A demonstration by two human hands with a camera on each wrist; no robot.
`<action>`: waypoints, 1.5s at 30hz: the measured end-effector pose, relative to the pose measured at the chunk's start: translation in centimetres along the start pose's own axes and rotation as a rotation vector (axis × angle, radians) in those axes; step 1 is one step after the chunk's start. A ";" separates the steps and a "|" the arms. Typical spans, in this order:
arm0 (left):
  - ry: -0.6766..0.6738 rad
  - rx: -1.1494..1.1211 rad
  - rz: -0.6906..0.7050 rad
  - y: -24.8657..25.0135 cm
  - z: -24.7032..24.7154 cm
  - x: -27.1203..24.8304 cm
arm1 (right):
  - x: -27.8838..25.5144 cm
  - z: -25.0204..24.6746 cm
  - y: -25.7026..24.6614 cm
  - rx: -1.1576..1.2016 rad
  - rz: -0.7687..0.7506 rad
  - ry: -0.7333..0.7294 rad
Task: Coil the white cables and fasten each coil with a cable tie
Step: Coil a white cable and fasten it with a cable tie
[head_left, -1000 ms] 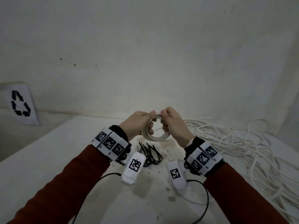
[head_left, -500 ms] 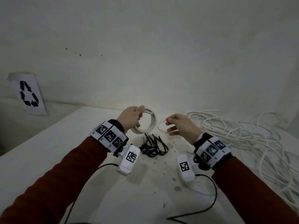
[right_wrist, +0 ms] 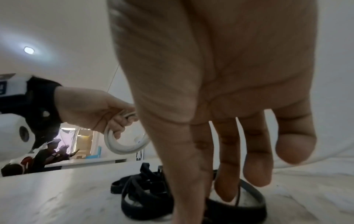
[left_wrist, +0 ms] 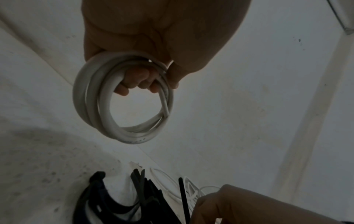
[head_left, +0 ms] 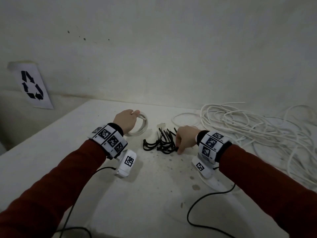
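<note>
My left hand (head_left: 127, 122) grips a small coil of white cable (head_left: 141, 129) by its top, held upright just above the table's far left. The left wrist view shows the fingers (left_wrist: 134, 81) hooked through the coil (left_wrist: 91, 106). No tie is seen on the coil. A pile of black cable ties (head_left: 161, 143) lies in the middle of the table. My right hand (head_left: 185, 140) reaches down onto the pile's right side. In the right wrist view its thumb and index finger (right_wrist: 226, 181) come together among the ties (right_wrist: 141, 189); the thumb tip is cut off.
A big tangle of loose white cable (head_left: 248, 131) covers the table's right side. A small white piece (head_left: 161, 125) lies behind the ties. Black camera leads (head_left: 197, 203) trail over the near table. A recycling sign (head_left: 32, 86) hangs on the left wall.
Both hands held the coil a second ago. The right hand let go and dropped to the cable ties. The left hand carried the coil to the left.
</note>
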State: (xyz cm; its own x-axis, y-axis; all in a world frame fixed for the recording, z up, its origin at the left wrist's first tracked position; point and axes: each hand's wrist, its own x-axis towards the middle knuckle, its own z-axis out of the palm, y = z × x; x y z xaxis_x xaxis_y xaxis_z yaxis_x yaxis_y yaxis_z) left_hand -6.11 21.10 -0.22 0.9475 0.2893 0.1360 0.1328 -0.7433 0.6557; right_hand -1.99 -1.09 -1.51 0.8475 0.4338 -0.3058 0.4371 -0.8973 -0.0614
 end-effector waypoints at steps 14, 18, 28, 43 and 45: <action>-0.026 -0.320 -0.077 3.1 3.0 1.7 | -5.4 -5.0 3.0 0.837 -0.247 0.327; -0.028 -0.413 -0.034 5.0 4.2 1.8 | -6.2 -5.1 2.3 1.030 -0.347 0.261; 0.026 -0.500 0.101 8.5 6.0 0.4 | -2.5 -3.5 2.9 0.937 -0.381 0.729; -0.266 -0.623 0.296 8.6 8.4 0.3 | -1.9 -3.5 6.0 1.248 -0.206 0.648; -0.281 -0.680 0.267 8.8 8.7 0.1 | -2.0 -3.5 5.9 1.302 -0.225 0.601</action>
State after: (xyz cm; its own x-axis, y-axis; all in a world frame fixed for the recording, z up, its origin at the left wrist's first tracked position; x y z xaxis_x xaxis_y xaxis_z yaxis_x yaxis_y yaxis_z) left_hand -2.27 9.33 -0.92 0.9725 -0.0778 0.2193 -0.2310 -0.2077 0.9505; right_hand -0.01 -6.96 2.08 0.9379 0.2471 0.2434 0.2749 -0.1018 -0.9561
